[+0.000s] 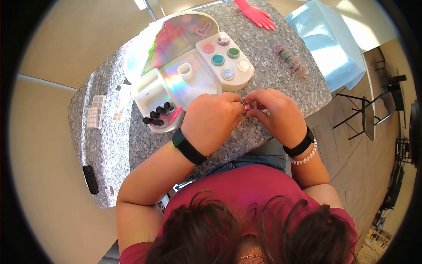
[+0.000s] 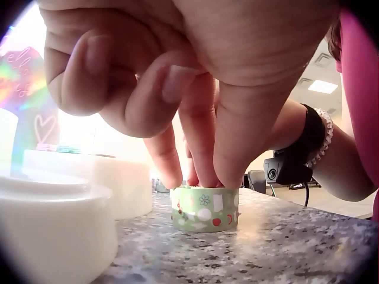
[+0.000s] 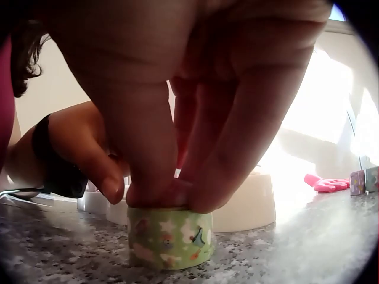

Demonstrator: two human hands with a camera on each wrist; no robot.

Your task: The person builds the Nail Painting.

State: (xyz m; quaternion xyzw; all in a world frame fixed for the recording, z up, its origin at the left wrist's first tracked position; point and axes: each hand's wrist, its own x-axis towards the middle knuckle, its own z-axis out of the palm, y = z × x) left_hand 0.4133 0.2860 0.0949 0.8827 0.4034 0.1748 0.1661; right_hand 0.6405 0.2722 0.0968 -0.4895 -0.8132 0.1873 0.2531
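Observation:
A small green patterned roll [image 2: 205, 210], which looks like decorative tape, stands upright on the granite table between my hands. In the left wrist view, the thumb and fingertips of my left hand [image 1: 209, 115] come down onto its upper rim. My right hand [image 1: 278, 113] pinches the top of the same green roll [image 3: 170, 238] from the other side, thumb in front and fingers behind. The roll's top is mostly hidden under the fingertips. Close by on the left is the white case [image 1: 176, 66] with a shiny rainbow lid.
Several black-capped bottles [image 1: 154, 118] sit in the case's near-left tray, and glitter pots [image 1: 217, 60] fill its right tray. Small patterned rolls [image 1: 295, 62] stand in a row at the right. A pink hand-shaped piece [image 1: 256, 14] lies at the back, a divided box [image 1: 96, 111] on the left.

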